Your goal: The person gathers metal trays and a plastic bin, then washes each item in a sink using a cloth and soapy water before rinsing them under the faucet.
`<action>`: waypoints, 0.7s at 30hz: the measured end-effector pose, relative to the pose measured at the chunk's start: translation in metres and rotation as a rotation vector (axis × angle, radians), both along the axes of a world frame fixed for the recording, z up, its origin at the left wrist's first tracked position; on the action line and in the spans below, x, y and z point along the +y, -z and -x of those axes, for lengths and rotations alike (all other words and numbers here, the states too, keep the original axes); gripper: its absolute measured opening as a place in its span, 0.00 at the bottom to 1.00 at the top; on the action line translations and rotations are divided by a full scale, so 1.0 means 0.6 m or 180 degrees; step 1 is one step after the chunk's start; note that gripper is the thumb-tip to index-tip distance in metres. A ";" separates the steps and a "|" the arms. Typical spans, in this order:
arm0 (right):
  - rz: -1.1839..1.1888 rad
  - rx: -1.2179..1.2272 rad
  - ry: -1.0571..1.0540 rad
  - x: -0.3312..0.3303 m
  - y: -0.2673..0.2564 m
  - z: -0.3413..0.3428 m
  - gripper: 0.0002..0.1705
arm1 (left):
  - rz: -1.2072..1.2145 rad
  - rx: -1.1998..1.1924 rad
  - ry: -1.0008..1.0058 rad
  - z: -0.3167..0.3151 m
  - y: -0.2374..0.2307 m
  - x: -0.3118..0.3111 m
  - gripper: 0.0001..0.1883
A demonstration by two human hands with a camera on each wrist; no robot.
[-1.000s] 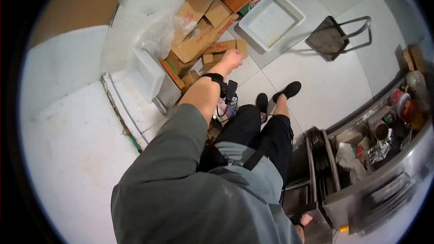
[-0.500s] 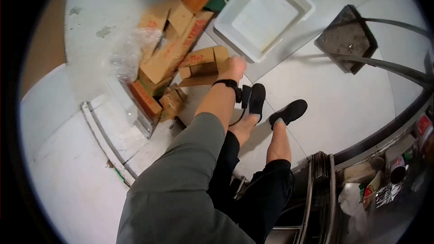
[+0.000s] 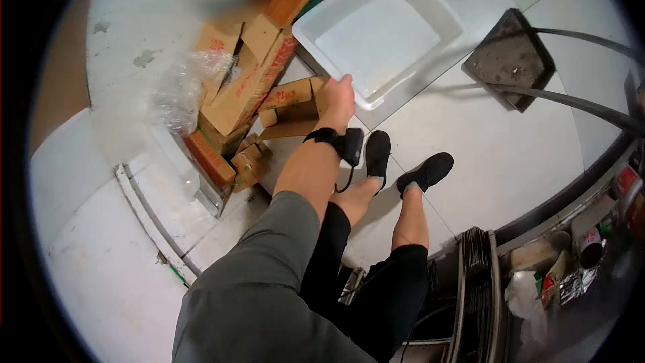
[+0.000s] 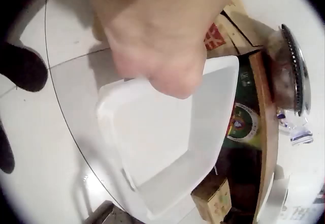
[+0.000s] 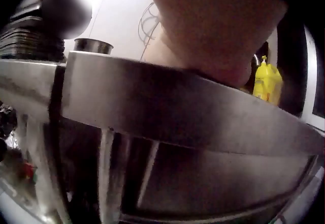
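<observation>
A white rectangular plastic tub (image 3: pixel 379 37) sits beside the cardboard boxes. My left hand (image 3: pixel 340 97) grips its near rim, the arm stretched forward. In the left wrist view the curled fingers overlap the rim of the tub, whose inside is bare apart from a faint stain. The right hand (image 5: pixel 208 56) shows only in the right wrist view, at the top edge of a steel counter (image 5: pixel 152 92). Its fingers are hidden behind that edge.
Flattened cardboard boxes (image 3: pixel 245 91) and clear plastic wrap (image 3: pixel 181 91) lie left of the tub. A metal dustpan (image 3: pixel 514 57) with long handles stands to the right. Stacked dark trays (image 3: pixel 474 289) fill a rack near my legs. A yellow jug (image 5: pixel 267 83) stands beyond the counter.
My view has swung toward the floor, and the right hand has left the head view. The left hand has reached the tub's rim and taken hold; the tub has shifted toward me.
</observation>
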State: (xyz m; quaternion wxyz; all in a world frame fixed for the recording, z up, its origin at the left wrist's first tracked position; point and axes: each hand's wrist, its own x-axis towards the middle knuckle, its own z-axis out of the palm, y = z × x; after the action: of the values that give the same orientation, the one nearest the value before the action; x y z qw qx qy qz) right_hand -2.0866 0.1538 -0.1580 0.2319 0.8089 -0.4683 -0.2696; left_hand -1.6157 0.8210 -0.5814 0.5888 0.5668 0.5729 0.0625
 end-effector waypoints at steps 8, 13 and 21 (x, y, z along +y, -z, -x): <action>0.0111 -0.0087 0.0433 -0.029 -0.038 0.056 0.23 | 0.0083 -0.0005 0.0428 0.103 -0.381 -0.005 0.16; 0.0811 -0.0147 -0.0859 -0.163 -0.051 0.209 0.23 | 0.0216 -0.0234 0.0717 0.143 -0.571 0.034 0.14; -0.0016 -0.1458 0.2087 -0.019 -0.142 0.021 0.24 | -0.0108 -0.0757 0.1495 0.138 -0.918 0.077 0.15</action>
State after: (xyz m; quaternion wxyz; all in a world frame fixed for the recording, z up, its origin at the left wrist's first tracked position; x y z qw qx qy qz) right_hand -2.0995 0.1425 -0.0728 0.0213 0.6562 -0.7406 -0.1431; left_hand -1.6987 0.8669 -0.0306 0.6407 0.6827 0.3513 -0.0002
